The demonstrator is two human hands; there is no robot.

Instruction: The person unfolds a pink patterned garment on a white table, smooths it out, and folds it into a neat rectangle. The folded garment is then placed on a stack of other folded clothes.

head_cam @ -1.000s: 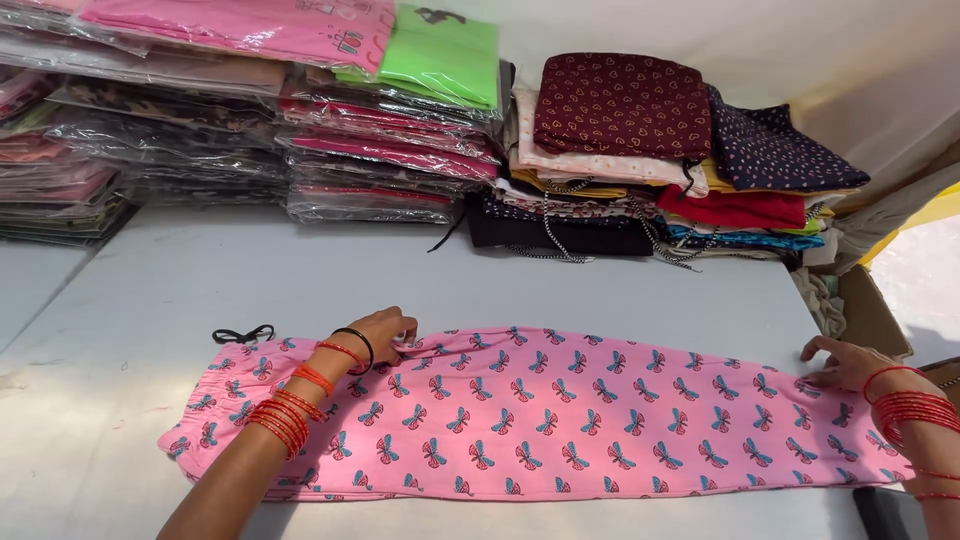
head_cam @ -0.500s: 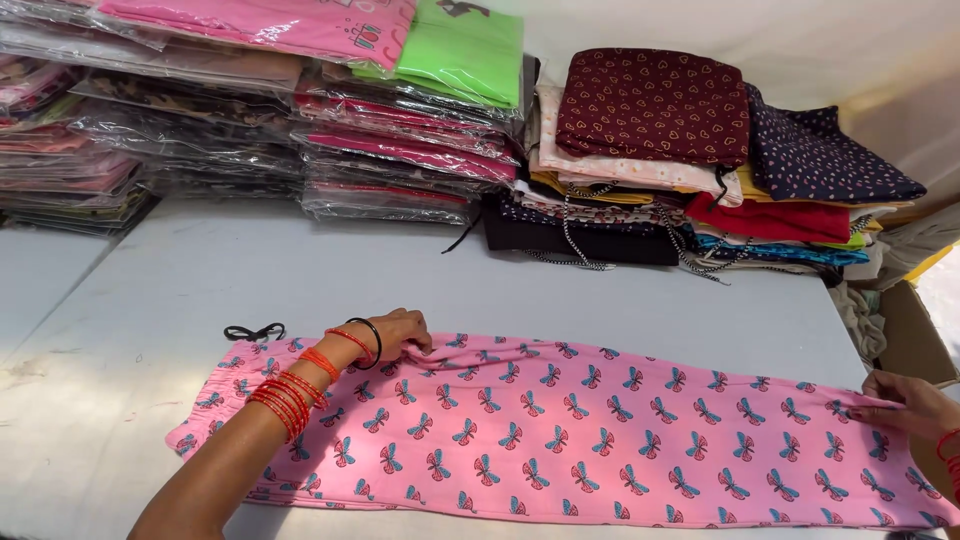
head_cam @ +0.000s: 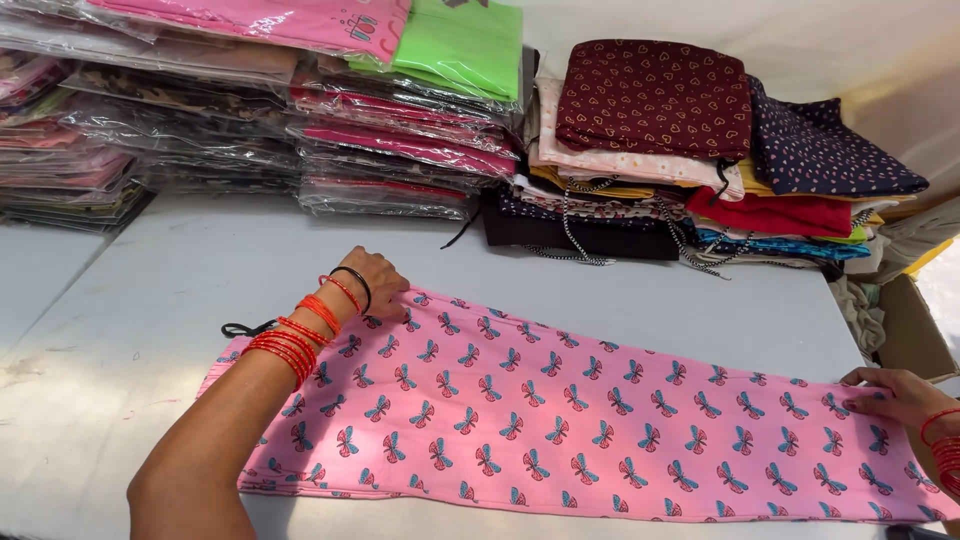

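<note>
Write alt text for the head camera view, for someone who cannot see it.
A person's left hand and right hand press flat a long pink garment printed with blue butterflies on a grey table. Behind it stand stacks of bagged clothes and folded fabrics.

Clear-wrapped garment packs [head_cam: 300, 120] stacked (rear left)

The light is bright and even, with soft shadows. Glare shines on the plastic-wrapped garment packs [head_cam: 250, 130] at 11 o'clock. The picture stays sharp, overexposed at 3 o'clock.

Trousers [head_cam: 560, 420] before stacks [head_cam: 400, 120], on table [head_cam: 150, 290]
</note>
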